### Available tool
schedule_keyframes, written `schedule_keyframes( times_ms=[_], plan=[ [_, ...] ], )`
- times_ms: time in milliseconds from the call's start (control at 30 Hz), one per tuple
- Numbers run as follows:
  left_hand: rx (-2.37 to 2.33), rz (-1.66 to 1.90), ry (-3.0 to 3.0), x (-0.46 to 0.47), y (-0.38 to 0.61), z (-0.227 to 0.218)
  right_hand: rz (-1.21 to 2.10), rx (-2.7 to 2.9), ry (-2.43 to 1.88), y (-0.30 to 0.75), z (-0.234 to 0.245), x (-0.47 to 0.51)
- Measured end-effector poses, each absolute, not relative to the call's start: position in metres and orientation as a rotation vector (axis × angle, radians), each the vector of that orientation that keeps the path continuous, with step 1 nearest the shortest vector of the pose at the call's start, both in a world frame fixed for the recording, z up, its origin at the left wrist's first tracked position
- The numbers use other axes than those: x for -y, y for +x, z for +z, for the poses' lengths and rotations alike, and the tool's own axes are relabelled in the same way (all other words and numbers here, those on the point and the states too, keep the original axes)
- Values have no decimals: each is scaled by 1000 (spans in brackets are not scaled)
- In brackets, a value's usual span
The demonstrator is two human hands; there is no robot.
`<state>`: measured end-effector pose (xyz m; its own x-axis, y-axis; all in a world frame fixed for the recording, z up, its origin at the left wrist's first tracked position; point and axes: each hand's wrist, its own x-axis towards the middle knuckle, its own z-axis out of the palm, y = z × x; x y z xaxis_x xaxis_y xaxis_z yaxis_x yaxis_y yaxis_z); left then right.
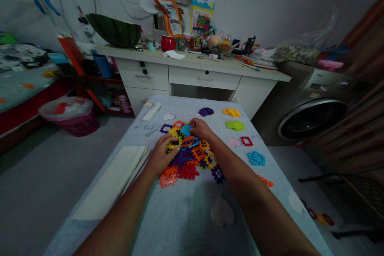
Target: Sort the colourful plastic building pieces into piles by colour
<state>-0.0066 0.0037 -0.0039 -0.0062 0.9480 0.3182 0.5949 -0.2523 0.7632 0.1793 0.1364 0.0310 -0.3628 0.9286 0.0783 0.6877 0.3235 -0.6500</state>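
A mixed heap of notched plastic building pieces [198, 153] in orange, purple, red, yellow and blue lies mid-table. At its far edge, my right hand [201, 129] is closed, pinching a blue building piece [186, 129] between thumb and fingers. On the heap's left side rests my left hand [161, 155], its thumb and fingers around a yellow-green building piece [175, 143]. Sorted by colour to the right are purple pieces [206, 111], yellow pieces [231, 112], green pieces [235, 125], a red frame piece [246, 141], blue pieces [256, 158] and orange pieces [266, 181], partly behind my right forearm.
The cloth-covered table [192, 208] also holds a folded pale sheet [112, 182] and a white remote-like strip [151, 112]. Beyond stands a cluttered white desk [204, 78]. A washing machine [303, 100] is at the right, a pink bin [72, 118] at the left.
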Motion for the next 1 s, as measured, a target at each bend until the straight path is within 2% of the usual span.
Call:
schedule_keyframes(
  times_ms=[367,600,767,1000],
  plan=[
    [-1604,1151,1884,-4,-7,-4,777,1804,-1339,227,38,-141],
    [-1597,1146,1873,-5,-8,-6,216,2085,-1540,258,34,-119],
    [-1602,1153,1873,-6,-7,-7,304,2401,-1495,274,25,-106],
    [-1605,1159,1890,-7,-9,-11,290,2414,-1563,276,21,-103]
  ],
)
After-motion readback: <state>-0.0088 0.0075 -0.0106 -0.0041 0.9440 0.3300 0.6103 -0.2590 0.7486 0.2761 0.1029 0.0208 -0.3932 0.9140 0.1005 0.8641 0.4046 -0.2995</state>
